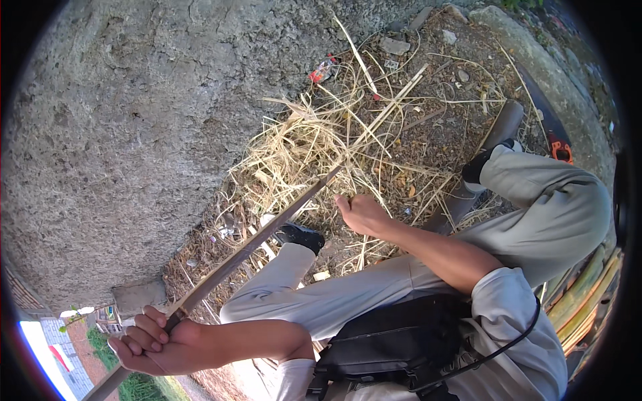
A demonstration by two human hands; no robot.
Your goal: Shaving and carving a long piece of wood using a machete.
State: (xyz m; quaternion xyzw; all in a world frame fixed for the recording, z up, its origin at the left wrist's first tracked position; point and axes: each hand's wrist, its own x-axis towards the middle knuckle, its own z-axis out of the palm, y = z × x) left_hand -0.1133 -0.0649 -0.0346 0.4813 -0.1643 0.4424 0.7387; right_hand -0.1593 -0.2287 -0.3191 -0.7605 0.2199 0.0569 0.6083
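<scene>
A long, narrow brown strip, apparently split bamboo or wood [247, 249], runs slantwise from the lower left up to the pile of pale shavings [287, 150]. My left hand [157, 343] is wrapped around its lower part, and the strip carries on below the fist. Just right of the strip's far end is my right hand [364, 215], closed with thumb and forefinger toward the strip. Whatever its fingers may hold is hidden. A small gap shows between that hand and the strip.
A rough grey rock [127, 147] fills the left side. A dark round pole [505, 123] lies under my right foot. Beyond it rests a saw with an orange handle [560, 147]. Split bamboo lengths [585, 301] lie at lower right; a red wrapper [323, 69] sits by the shavings.
</scene>
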